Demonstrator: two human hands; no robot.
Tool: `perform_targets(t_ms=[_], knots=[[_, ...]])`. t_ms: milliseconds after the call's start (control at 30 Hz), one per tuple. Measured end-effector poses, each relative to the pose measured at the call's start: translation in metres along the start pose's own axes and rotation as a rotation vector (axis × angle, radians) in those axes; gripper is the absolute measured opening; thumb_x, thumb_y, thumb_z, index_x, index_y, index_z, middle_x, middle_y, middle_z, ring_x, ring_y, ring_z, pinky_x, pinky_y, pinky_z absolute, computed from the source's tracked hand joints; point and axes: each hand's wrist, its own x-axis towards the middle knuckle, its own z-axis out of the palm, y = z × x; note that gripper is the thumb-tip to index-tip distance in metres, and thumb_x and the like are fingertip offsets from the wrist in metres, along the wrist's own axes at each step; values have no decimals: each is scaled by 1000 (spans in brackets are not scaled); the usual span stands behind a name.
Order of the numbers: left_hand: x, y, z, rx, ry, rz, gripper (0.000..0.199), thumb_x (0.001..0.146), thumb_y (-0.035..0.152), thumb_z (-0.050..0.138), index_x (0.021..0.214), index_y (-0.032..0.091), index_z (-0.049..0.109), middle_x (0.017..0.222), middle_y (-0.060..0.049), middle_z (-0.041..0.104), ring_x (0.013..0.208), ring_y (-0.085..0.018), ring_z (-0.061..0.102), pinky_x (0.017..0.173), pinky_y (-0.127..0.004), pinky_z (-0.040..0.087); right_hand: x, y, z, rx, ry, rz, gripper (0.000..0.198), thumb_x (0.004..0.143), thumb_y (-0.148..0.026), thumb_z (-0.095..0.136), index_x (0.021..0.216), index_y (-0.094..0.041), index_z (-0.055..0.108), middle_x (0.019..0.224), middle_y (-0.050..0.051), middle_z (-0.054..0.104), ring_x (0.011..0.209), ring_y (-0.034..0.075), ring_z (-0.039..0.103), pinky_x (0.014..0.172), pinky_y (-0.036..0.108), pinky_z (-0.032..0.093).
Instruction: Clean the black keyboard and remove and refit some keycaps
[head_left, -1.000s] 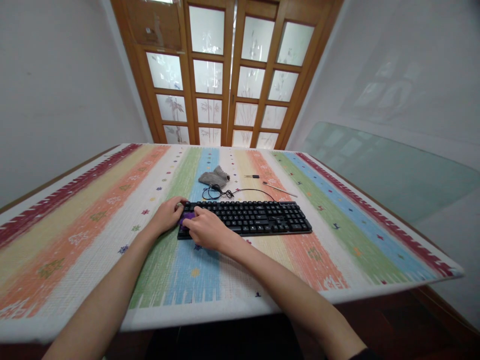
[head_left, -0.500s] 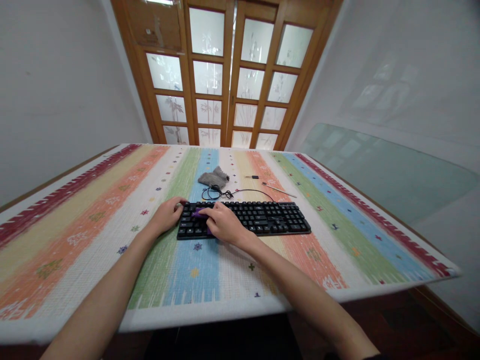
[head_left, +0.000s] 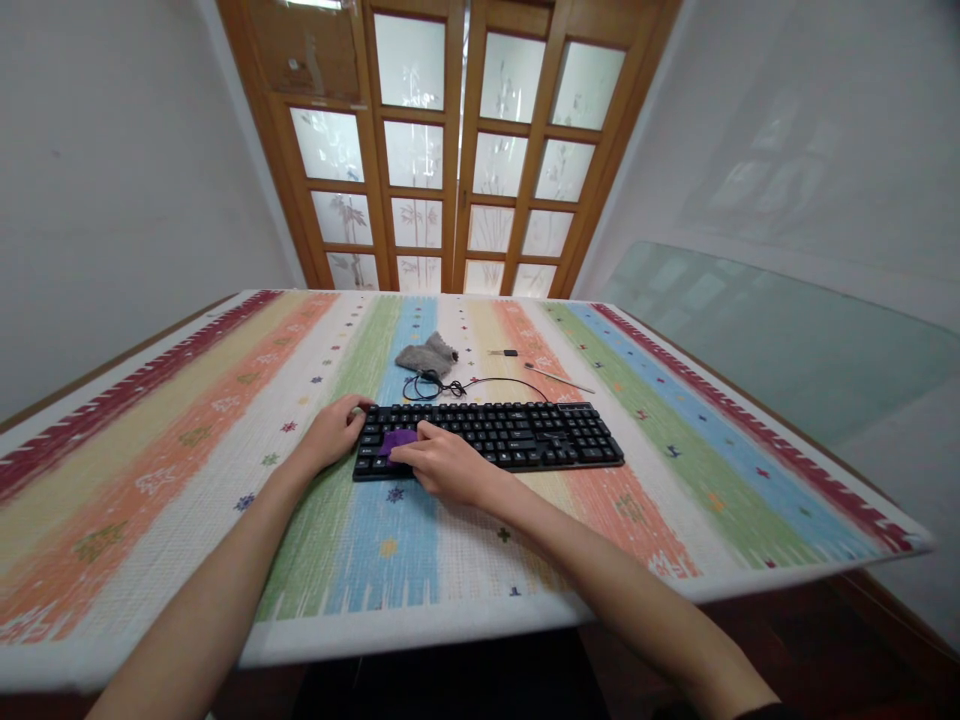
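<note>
A black keyboard lies flat on the table, its long side facing me. At its left end my left hand is closed around the edge, with the fingertips on the upper left corner. My right hand pinches a small purple cloth and presses it onto the keys at the left part of the keyboard. Part of the cloth is hidden under the fingers. The keyboard's cable lies loosely bundled behind it.
Behind the keyboard rests a crumpled grey cloth. To its right lie a small black-ended item with thin prongs and a thin stick with a dark tip. A striped tablecloth covers the table.
My right hand has moved slightly toward me and left with the purple cloth, to the lower left keys. The left hand stays at the keyboard's left end.
</note>
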Motion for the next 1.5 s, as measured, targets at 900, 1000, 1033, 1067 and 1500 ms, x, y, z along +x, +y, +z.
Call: perform_targets(t_ms=[900,1000,1033,1067,1500], knots=[[-1,3,-2,8,-4,-9,36,79,29,41,102,17,65,99,-7,72,79,-22,65,83,-35,52,-14,-1,-25,65,-90,314,33,88,-11,47,109,-15,72,79,10,59,88,21,51,74,28,43],[-1,3,-2,8,-3,-10,36,79,29,41,102,16,65,100,-8,71,80,-22,65,84,-35,51,-17,5,-27,81,-93,327,35,88,-11,48,111,-17,72,81,9,59,84,20,51,73,28,42],[-1,3,-2,7,-4,-8,36,79,29,40,102,16,65,100,-9,71,80,-22,64,84,-36,51,-18,7,-28,92,-97,332,35,87,-11,48,110,-18,74,82,9,59,82,19,51,73,27,42],[-1,3,-2,6,-7,-7,36,80,30,40,102,16,65,100,-9,71,80,-22,64,85,-36,51,-19,10,-29,107,-100,333,35,87,-11,48,109,-18,75,82,9,59,81,19,51,74,27,42],[-1,5,-3,11,-9,-13,35,80,29,40,101,17,65,100,-8,71,80,-22,64,83,-35,51,-33,19,-36,108,-78,397,38,84,-9,50,111,-20,75,81,8,60,78,17,52,72,26,41]])
